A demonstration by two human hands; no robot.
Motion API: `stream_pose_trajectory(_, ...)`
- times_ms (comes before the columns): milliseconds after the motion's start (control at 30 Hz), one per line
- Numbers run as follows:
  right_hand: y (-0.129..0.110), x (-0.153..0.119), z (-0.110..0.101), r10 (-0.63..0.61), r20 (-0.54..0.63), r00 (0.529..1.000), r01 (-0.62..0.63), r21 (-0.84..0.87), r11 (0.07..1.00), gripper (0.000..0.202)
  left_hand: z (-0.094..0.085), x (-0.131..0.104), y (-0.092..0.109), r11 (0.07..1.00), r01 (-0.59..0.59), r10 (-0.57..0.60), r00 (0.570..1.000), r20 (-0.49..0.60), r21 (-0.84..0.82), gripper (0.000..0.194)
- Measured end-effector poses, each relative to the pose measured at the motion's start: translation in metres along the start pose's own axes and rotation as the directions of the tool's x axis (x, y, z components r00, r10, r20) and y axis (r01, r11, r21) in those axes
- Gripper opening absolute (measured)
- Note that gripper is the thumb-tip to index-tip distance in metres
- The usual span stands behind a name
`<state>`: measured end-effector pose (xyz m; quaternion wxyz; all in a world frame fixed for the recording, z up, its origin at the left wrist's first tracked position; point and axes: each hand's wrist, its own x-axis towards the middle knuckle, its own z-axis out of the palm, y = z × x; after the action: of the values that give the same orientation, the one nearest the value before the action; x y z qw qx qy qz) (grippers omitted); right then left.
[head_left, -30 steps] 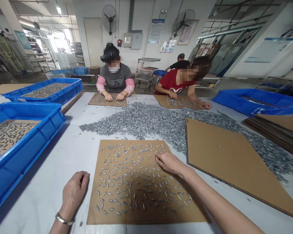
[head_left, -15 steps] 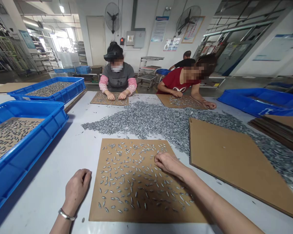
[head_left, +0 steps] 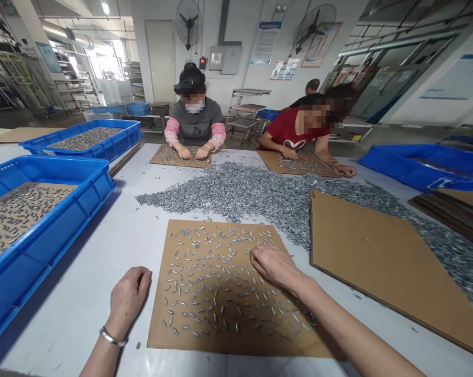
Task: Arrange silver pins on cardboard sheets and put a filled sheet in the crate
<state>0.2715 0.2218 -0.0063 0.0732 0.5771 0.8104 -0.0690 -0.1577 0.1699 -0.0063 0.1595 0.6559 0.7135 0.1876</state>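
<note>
A cardboard sheet (head_left: 197, 343) lies in front of me on the white table. Small silvery spindle-shaped metal pieces (head_left: 222, 309) are spread over it, each apart from most others, with a few clusters near the far edge. My right hand (head_left: 273, 264) is over the sheet's right side, fingertips pinched together close to the cardboard; whatever is between them is hidden. My left hand (head_left: 130, 293), with a metal bracelet at the wrist, rests on the table left of the sheet, fingers curled in a loose fist, and nothing shows in it.
Beyond the sheet spreads a large heap of the same pieces (head_left: 240, 191). At right lies a stack of cardboard (head_left: 377, 246), with a blue tray (head_left: 425, 165) behind. Blue trays (head_left: 90, 196) stand at left. Two co-workers (head_left: 195, 123) work at cardboard sheets across the table.
The view has shifted slightly, so everything sits a little further right. My right hand keeps nearly the same place over the cardboard, and my left hand still rests on the table.
</note>
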Motion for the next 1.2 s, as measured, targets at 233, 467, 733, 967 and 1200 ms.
stream_pose_trajectory(233,0.008,-0.006,-0.003,-0.026,0.016,1.0,0.024,0.139,0.99,0.029,-0.009,0.0,0.001,0.995,-0.036,0.035,0.999,-0.013,-0.098,0.038)
stream_pose_trajectory(467,0.02,0.024,0.004,-0.069,-0.084,0.994,0.085,0.208,0.974,0.018,-0.029,0.019,0.082,0.918,-0.355,0.363,0.932,0.013,-0.177,0.033)
stream_pose_trajectory(733,0.011,0.034,0.009,-0.083,-0.103,0.991,0.108,0.269,0.957,0.017,0.043,0.064,0.175,0.838,-0.545,0.513,0.772,0.375,-0.025,0.025)
stream_pose_trajectory(967,0.012,0.035,-0.001,-0.1,-0.123,0.987,0.139,0.366,0.92,0.015,0.085,0.084,0.2,0.793,-0.602,0.499,0.729,0.468,0.094,0.023)
stream_pose_trajectory(1200,-0.015,0.048,-0.012,-0.183,-0.194,0.964,0.237,0.304,0.923,0.02,0.096,0.095,0.204,0.732,-0.662,0.502,0.685,0.528,0.162,0.021)
